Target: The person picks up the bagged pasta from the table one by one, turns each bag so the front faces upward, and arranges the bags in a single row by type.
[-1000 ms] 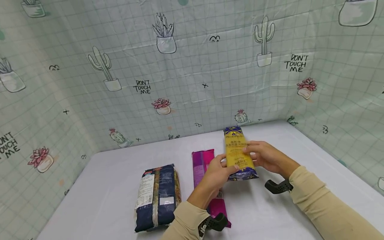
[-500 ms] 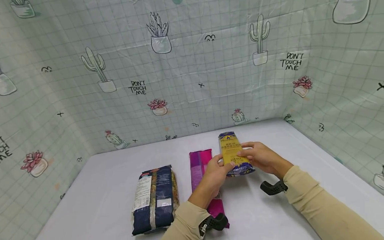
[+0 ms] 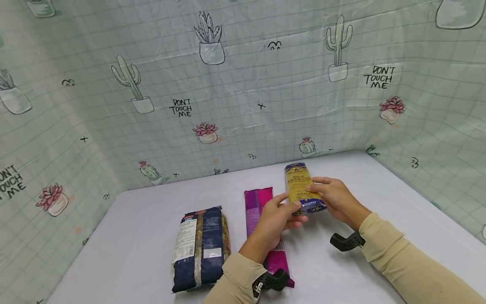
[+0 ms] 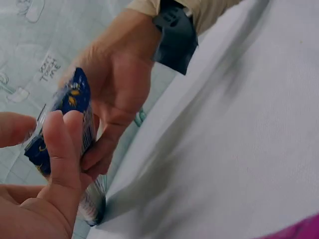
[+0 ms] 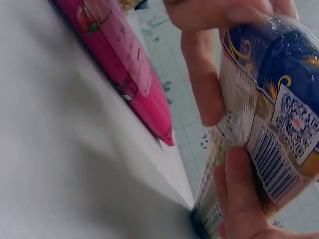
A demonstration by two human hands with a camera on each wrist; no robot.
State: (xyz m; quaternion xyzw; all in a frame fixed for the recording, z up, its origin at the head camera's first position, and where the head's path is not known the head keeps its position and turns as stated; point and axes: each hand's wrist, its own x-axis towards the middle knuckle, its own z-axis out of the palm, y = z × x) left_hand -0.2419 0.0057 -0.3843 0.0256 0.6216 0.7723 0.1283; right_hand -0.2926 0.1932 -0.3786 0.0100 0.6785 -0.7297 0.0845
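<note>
A yellow and blue packet of spaghetti (image 3: 299,182) is held tilted by both hands, its near end raised over the white table. My left hand (image 3: 276,213) pinches the near left corner, thumb on top and fingers below. On the right edge my right hand (image 3: 334,196) grips the packet, thumb on its face. The right wrist view shows the packet's underside (image 5: 269,144) with a barcode and fingers pressed against it. In the left wrist view its blue end (image 4: 70,104) sits between the hands. Beneath my left forearm lies a pink and purple packet (image 3: 258,202), partly hidden.
A dark blue pasta bag (image 3: 201,249) with a white label lies left of the pink packet. The white table (image 3: 144,228) meets a cactus-print cloth (image 3: 235,93) at the back and sides. Both wrists wear black camera mounts (image 3: 347,241).
The spaghetti packet's near end has risen and tipped, so its yellow face looks shorter. My left fingers have shifted and now show below the packet. The other two packets stay put.
</note>
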